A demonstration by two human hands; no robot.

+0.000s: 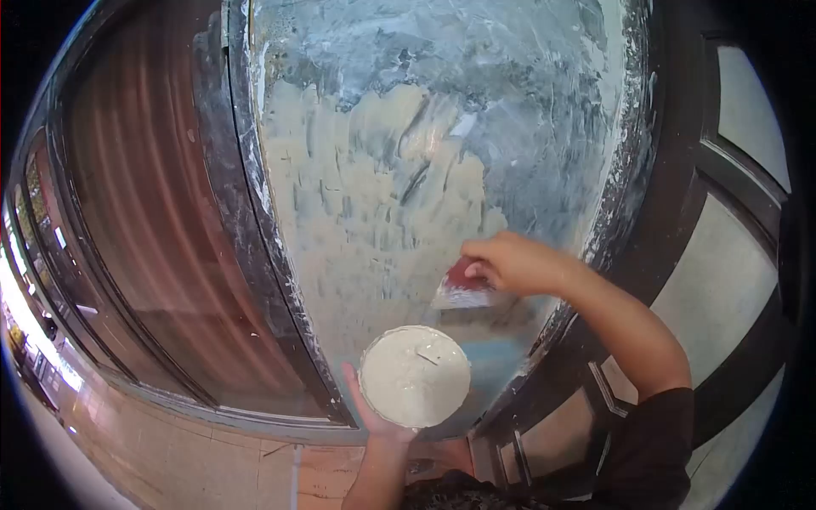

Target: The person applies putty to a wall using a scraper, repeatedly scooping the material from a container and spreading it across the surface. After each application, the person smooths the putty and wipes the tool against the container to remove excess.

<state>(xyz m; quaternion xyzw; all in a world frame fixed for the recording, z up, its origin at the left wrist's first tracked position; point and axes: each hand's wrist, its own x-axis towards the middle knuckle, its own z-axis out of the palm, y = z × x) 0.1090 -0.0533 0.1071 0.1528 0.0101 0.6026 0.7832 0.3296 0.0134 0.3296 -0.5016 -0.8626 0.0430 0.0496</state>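
My left hand (380,422) supports a round tub (467,379) from its side and underneath, with the fingers curved round it. Pale cream filler paste (399,387) fills the tub, and a short dark mark lies on its surface. To the right and higher up, my right hand (514,265) grips a putty knife (463,277) by its red part. Its wide blade, smeared with white, points down close to the wall panel (544,161). Cream filler coats the panel's left and middle, while bluish-grey patches show above and to the right.
A dark frame with white smears (616,178) borders the panel on the right. Further right stands dark paneled woodwork (680,170). Brown curtain-like folds (144,187) show behind glass at left. Tiled floor (195,442) lies below, with bright daylight at the far left.
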